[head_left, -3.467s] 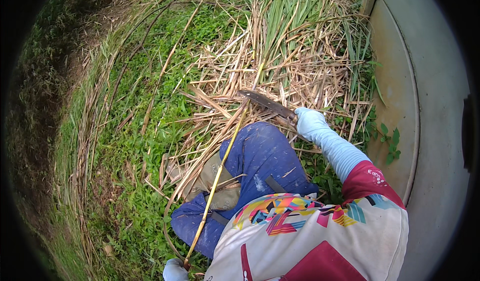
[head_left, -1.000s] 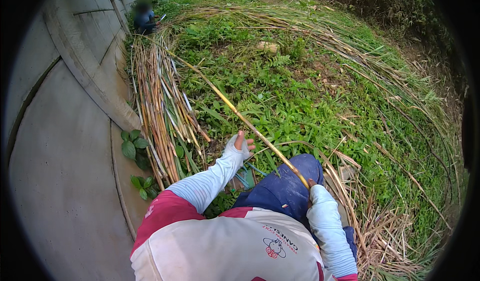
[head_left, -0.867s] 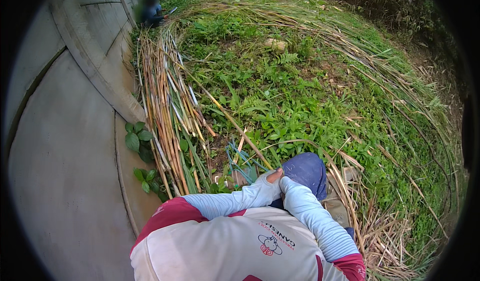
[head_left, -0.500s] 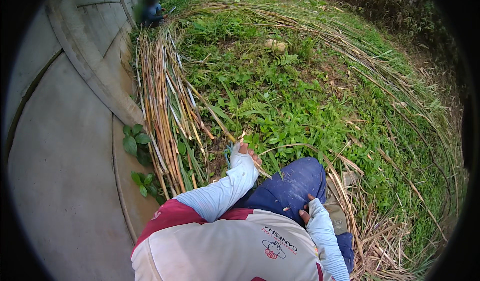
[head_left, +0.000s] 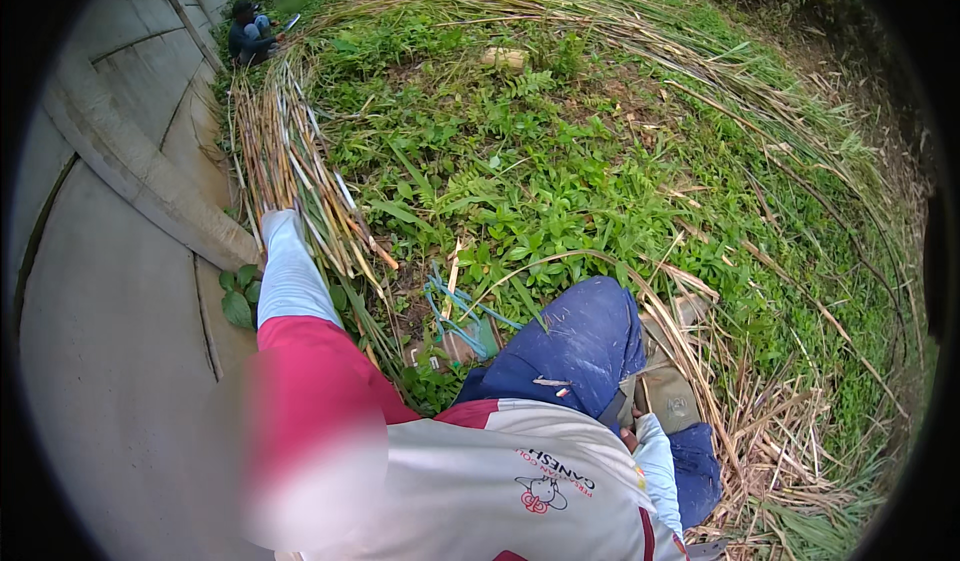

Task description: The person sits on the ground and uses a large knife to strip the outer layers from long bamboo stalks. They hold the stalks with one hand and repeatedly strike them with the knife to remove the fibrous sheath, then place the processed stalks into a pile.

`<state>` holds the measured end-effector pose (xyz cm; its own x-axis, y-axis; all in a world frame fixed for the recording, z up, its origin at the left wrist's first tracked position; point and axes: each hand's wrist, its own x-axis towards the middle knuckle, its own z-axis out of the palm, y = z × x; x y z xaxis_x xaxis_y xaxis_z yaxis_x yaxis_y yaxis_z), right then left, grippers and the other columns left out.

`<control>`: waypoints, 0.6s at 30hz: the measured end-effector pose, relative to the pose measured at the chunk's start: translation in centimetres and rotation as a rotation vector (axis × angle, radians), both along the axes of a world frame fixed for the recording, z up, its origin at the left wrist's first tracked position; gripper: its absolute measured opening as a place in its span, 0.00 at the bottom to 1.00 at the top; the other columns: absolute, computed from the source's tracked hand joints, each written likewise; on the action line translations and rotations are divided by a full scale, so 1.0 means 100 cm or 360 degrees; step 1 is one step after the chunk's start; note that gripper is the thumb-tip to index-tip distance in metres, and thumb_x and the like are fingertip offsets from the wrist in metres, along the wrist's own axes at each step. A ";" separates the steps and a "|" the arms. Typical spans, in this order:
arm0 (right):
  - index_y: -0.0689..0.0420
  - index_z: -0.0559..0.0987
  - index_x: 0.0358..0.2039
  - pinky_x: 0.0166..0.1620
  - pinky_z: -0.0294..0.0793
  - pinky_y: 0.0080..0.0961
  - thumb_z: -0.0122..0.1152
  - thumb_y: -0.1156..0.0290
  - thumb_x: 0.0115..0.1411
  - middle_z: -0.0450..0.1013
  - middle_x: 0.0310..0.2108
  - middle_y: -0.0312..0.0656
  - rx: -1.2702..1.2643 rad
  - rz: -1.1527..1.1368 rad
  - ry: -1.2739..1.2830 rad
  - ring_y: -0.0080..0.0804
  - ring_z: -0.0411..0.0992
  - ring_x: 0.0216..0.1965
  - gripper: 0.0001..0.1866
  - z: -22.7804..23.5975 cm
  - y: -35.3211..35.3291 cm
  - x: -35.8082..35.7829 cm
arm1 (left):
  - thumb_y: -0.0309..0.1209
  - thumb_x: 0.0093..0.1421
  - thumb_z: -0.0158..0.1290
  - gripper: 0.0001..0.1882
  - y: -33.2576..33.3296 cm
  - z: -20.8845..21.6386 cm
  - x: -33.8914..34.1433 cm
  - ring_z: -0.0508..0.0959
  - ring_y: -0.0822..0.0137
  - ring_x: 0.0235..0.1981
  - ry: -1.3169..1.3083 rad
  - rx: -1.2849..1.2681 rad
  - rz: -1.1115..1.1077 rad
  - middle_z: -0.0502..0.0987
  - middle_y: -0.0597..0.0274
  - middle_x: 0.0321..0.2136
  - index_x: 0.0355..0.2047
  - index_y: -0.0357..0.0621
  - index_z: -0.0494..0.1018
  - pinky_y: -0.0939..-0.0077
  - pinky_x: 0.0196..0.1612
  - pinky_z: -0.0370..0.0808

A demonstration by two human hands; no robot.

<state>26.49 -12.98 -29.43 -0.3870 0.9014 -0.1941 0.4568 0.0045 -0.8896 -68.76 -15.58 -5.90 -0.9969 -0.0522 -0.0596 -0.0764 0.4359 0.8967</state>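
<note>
My left arm stretches forward to a pile of long cane-like stalks (head_left: 292, 156) lying along the wall. My left hand (head_left: 268, 223) is at the pile's near left side; the sleeve and stalks hide its fingers. Low by my bent leg, my right hand (head_left: 631, 438) rests between the blue trouser leg (head_left: 580, 346) and an olive-brown boot (head_left: 668, 396). Its fingers are mostly hidden, and whether it holds anything does not show. In front of my knee lie a blue cord (head_left: 470, 308) and a pale split strip (head_left: 453, 279).
A curved concrete wall (head_left: 110, 291) runs along the left. Another person (head_left: 252, 36) crouches at the far end of the pile. Long cut stems with leaves (head_left: 690, 56) arc across the far right, over green weeds. Dry peelings (head_left: 770, 451) heap beside my right leg.
My left hand has let go of the stalk it held by my knee and reached left and forward to the pile. My right hand has shifted down beside the boot. The view has turned slightly.
</note>
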 end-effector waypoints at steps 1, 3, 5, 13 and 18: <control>0.64 0.75 0.58 0.49 0.73 0.25 0.69 0.72 0.60 0.75 0.37 0.38 0.0031 -0.0061 -0.0066 0.25 0.71 0.40 0.26 0.008 -0.007 0.002 | 0.38 0.64 0.56 0.18 0.011 -0.016 0.010 0.84 0.44 0.46 0.0001 -0.0766 -0.0189 0.83 0.45 0.47 0.50 0.41 0.81 0.38 0.46 0.79; 0.64 0.75 0.57 0.49 0.73 0.25 0.69 0.72 0.61 0.75 0.37 0.38 0.0087 -0.0176 -0.0082 0.25 0.71 0.40 0.25 0.033 -0.016 -0.003 | 0.37 0.64 0.58 0.17 0.002 -0.023 0.028 0.85 0.42 0.49 0.0369 -0.1419 -0.0305 0.85 0.42 0.47 0.46 0.39 0.84 0.42 0.48 0.80; 0.64 0.75 0.57 0.50 0.73 0.25 0.69 0.72 0.61 0.75 0.37 0.38 0.0024 -0.0441 -0.0077 0.25 0.71 0.40 0.24 0.080 -0.033 -0.010 | 0.39 0.65 0.58 0.17 0.035 -0.020 0.134 0.83 0.46 0.33 0.0730 -0.1034 -0.0734 0.84 0.42 0.31 0.39 0.34 0.84 0.51 0.38 0.76; 0.65 0.75 0.60 0.52 0.73 0.26 0.73 0.64 0.61 0.74 0.47 0.40 0.0057 -0.0776 0.0394 0.27 0.72 0.45 0.30 0.284 -0.030 0.009 | 0.40 0.67 0.61 0.19 0.210 -0.072 0.282 0.78 0.50 0.48 0.1856 -0.0080 -0.1731 0.80 0.43 0.49 0.40 0.32 0.78 0.63 0.53 0.73; 0.61 0.78 0.57 0.43 0.75 0.34 0.78 0.48 0.56 0.72 0.47 0.43 0.0921 -0.0201 0.1025 0.34 0.76 0.39 0.37 0.399 -0.051 0.029 | 0.32 0.63 0.65 0.31 0.301 -0.060 0.477 0.74 0.55 0.56 0.1436 0.0262 -0.2679 0.76 0.46 0.57 0.60 0.33 0.64 0.67 0.63 0.67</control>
